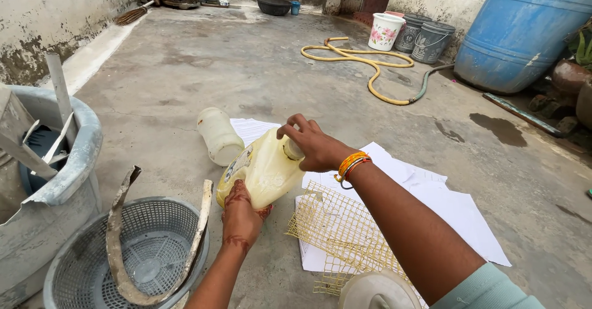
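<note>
Head view, 1 moment, concrete yard floor (203,69).

Item 1: yellowish translucent plastic jug (264,168), tilted, held above the floor. Left hand (242,213) wraps its lower end from beneath; right hand (311,144) is closed over the cap at the neck.

Item 2: white translucent plastic jar (218,136), lying on the floor just beside the jug's far side.

Item 3: white paper sheets (444,207) spread on the floor, pale yellow plastic mesh (338,226) on top, under the right forearm.

Item 4: grey perforated plastic basket (148,253) near the left wrist, a bent grey strip across its rim; grey metal tub (74,161) at the left edge.

Item 5: yellow hose (357,59), blue plastic barrel (524,32), buckets along the far wall. Open floor lies between these and the sheets.
</note>
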